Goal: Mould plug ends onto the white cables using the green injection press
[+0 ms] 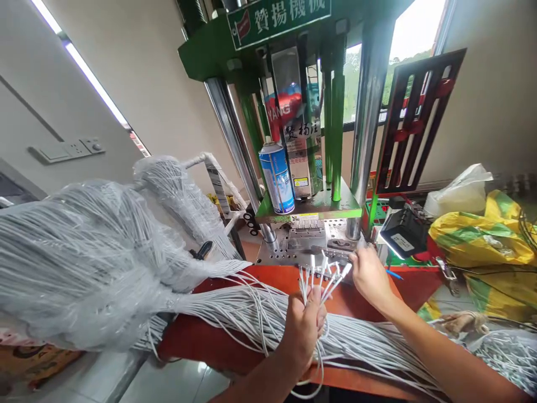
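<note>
My left hand is closed around a small bunch of white cables, whose white-tipped ends fan upward out of the fist. Beyond it, my right hand has its fingers pinched together at the right end of a dark metal strip; whether it grips that strip or something smaller is unclear. One cable tip points close to those fingers. Behind both hands is the press's drilled metal bed, with a metal mold block on it. A thick bundle of white cables runs beneath my left hand across the red-brown table.
Plastic-wrapped cable bundles rise at the left. The green press carries a blue spray can on its plate. At the right are a black box lamp, yellow-green sacks and a bag of small metallic-looking pieces.
</note>
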The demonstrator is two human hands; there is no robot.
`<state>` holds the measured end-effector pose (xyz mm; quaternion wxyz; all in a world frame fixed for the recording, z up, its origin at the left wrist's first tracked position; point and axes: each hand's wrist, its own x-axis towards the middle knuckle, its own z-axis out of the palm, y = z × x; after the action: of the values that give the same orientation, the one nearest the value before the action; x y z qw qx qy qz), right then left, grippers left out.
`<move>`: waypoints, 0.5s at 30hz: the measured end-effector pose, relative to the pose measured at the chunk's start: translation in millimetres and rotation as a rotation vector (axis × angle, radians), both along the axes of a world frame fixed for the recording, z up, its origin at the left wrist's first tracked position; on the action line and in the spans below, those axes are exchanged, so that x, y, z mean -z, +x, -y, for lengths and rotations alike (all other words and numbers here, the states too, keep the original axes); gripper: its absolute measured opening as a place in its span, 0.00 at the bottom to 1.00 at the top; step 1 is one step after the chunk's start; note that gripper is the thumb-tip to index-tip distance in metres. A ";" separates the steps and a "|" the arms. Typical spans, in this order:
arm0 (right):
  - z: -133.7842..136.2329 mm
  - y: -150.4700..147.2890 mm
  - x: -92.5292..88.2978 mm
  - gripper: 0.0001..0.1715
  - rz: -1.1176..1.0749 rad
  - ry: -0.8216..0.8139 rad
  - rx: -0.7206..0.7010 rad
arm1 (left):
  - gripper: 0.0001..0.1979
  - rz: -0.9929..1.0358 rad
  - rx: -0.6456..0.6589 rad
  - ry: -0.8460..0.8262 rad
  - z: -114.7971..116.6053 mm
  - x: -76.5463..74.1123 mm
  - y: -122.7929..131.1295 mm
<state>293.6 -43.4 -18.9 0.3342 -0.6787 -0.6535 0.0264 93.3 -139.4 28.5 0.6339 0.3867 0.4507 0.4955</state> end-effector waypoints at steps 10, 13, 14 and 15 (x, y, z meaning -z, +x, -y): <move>15.1 28.6 -5.8 0.26 -0.185 -0.179 -0.246 | 0.32 -0.093 0.063 0.043 3.7 -19.1 -29.5; 21.5 3.5 -35.7 0.36 -0.387 -0.301 -0.454 | 0.32 -0.148 0.162 0.079 5.5 -26.5 -29.3; 23.5 -6.0 -47.1 0.37 -0.525 -0.389 -0.561 | 0.32 -0.173 0.204 0.091 6.5 -28.7 -29.8; 25.2 -14.3 -57.9 0.36 -0.692 -0.479 -0.666 | 0.31 -0.198 0.245 0.099 7.6 -30.9 -31.3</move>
<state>279.3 -68.6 39.1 0.3392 -0.4437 -0.6608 0.5014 62.0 -147.0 59.4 0.6224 0.5164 0.4354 0.3954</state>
